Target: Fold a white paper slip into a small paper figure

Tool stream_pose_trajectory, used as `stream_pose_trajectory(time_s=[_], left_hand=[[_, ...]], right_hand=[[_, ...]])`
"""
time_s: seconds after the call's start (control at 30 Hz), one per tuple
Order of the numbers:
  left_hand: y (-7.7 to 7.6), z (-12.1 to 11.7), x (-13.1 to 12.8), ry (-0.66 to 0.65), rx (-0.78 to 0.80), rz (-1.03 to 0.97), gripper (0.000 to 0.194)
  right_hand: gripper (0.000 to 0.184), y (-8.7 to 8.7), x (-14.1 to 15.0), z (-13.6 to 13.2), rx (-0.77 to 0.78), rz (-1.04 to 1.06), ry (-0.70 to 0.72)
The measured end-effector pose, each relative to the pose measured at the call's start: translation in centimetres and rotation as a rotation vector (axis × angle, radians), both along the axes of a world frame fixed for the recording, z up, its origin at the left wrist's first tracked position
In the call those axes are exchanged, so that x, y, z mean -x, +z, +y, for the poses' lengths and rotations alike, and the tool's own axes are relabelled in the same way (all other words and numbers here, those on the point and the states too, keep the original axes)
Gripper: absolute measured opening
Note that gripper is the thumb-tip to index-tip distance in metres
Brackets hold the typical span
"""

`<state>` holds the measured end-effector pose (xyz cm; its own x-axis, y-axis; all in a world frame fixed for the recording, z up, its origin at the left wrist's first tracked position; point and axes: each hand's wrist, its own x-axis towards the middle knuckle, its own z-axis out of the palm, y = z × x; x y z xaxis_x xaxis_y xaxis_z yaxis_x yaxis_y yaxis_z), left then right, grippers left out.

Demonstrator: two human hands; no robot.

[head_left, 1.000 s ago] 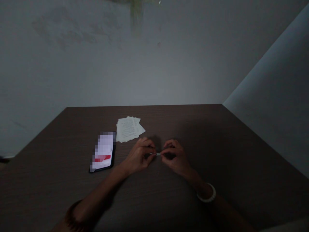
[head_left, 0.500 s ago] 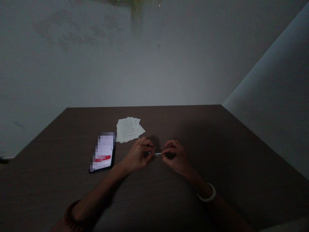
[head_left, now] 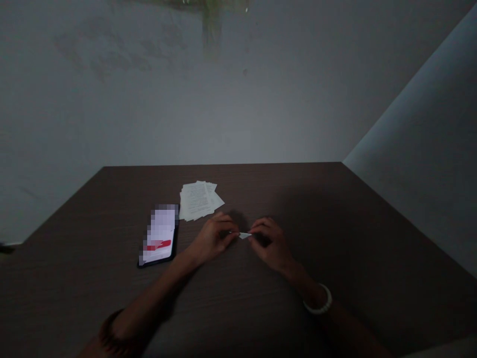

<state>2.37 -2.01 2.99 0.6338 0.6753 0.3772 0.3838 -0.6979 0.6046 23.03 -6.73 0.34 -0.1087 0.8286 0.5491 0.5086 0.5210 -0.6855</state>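
My dark brown wood-grain bench [head_left: 335, 209] stands against a pale grey wall [head_left: 223, 99]. Toward its far side lies a loose stack of cream printed paper sheets [head_left: 199, 200], and just left of it and nearer me sits a black smartphone [head_left: 158, 236], its screen blurred apart from a red stripe. A dark brown bracelet [head_left: 110, 333] circles my left wrist, a white beaded bracelet [head_left: 321, 303] my right. My left hand [head_left: 212, 239] and right hand [head_left: 270, 243] are close together near the bench's middle, both clamped on one small white paper piece [head_left: 245, 235] held between them. A moment ago it showed as a thin sliver; now it shows a flat, pointed triangle. Whether it was turned or opened, I cannot tell.
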Motion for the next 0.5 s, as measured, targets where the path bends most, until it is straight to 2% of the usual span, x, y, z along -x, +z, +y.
stream_pose_trajectory(time_s=[0.2,0.5], left_hand=[[-0.81,-0.01,-0.12,-0.029,0.108,-0.043,0.013],[-0.22,-0.17,-0.16,0.094,0.193,-0.039,0.015]], right_hand=[[0.005,-0.38,0.45,0.07,0.039,-0.019,0.026],[0.009,-0.68,0.27,0.14,0.037,0.072,0.016]])
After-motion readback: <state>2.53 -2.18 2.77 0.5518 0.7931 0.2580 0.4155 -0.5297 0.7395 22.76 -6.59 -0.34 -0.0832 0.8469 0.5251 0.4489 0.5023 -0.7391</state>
